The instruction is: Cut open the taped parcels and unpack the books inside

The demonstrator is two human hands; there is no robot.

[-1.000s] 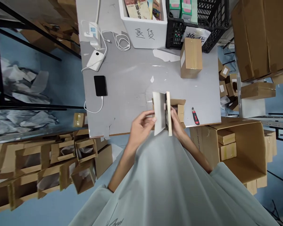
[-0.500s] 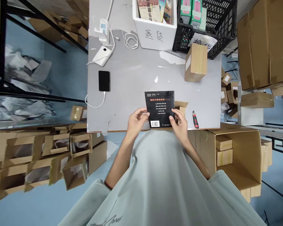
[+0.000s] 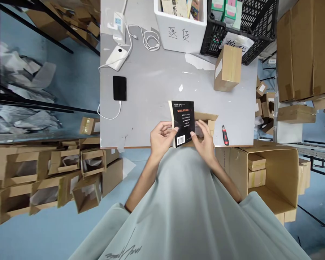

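Observation:
A black book (image 3: 184,121) with white and orange print and a barcode is held upright-facing over the table's front edge. It is turned so that its pale page edge shows on the left. My left hand (image 3: 162,136) grips it by that left side, thumb on the cover and fingers behind. On the other side, my right hand (image 3: 204,139) has its thumb at the book's lower right edge, its fingers apart from the thumb and off the cover. An open cardboard box (image 3: 209,124) lies partly hidden behind the book and my right hand.
A red and black box cutter (image 3: 225,135) lies at right. Farther back are a taped carton (image 3: 228,68), a white bin (image 3: 178,36) with books and a black crate (image 3: 249,47). A phone (image 3: 119,88) and a power bank (image 3: 116,57) with cables are at left.
The book has turned, its right side swinging away so its page edge shows. My right hand's fingers have loosened from its right side. The view has shifted slightly.

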